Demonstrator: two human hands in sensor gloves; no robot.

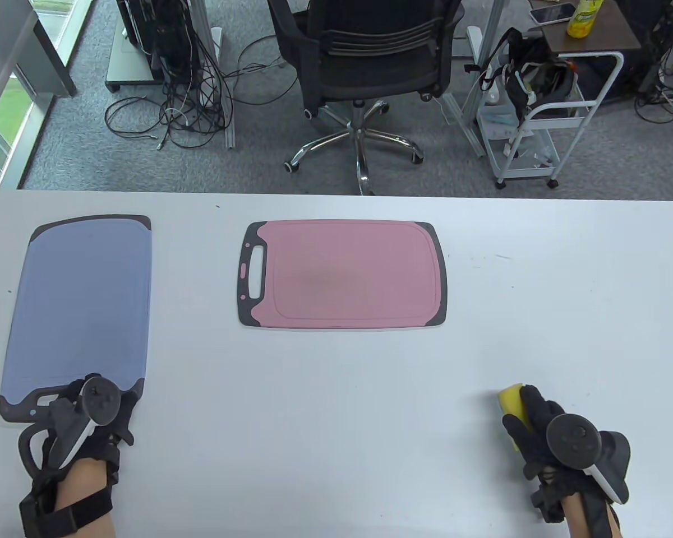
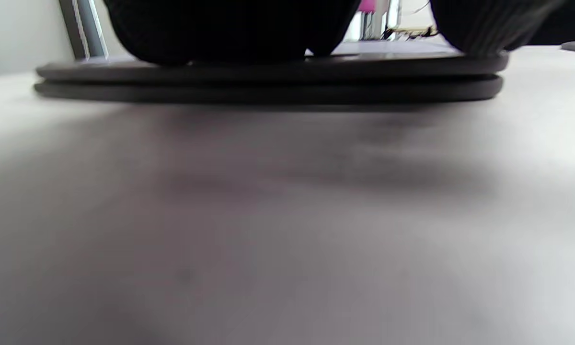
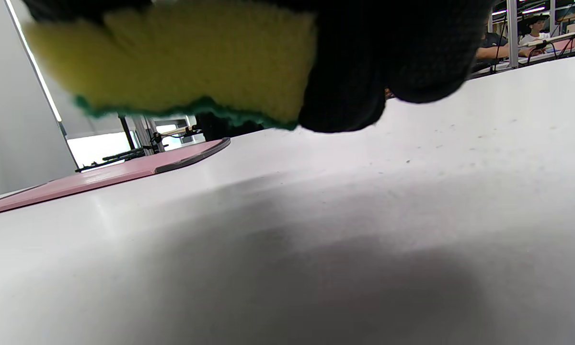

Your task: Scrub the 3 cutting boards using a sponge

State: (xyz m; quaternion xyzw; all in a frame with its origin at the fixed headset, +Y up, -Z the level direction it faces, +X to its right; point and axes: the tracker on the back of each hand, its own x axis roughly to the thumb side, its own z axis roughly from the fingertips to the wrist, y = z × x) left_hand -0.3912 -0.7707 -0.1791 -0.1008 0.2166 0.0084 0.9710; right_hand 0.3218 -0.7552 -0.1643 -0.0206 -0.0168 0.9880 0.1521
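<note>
A blue cutting board [image 1: 78, 297] lies at the table's left, its dark handle end towards me. My left hand [image 1: 70, 395] rests on that end, fingers [image 2: 220, 28] lying flat on top. The left wrist view shows two dark edges [image 2: 268, 81] stacked under them, as if a second board lies beneath. A pink cutting board [image 1: 347, 272] lies in the middle, and its corner [image 3: 100, 177] shows in the right wrist view. At the near right my right hand [image 1: 524, 406] grips a yellow sponge [image 1: 511, 399] with its green scrub face [image 3: 187, 57] down, just above the table.
The white table [image 1: 336, 392] runs the view's full width. Behind its far edge stand an office chair [image 1: 364, 61], a white cart [image 1: 544, 123] and loose cables [image 1: 168, 112] on the floor.
</note>
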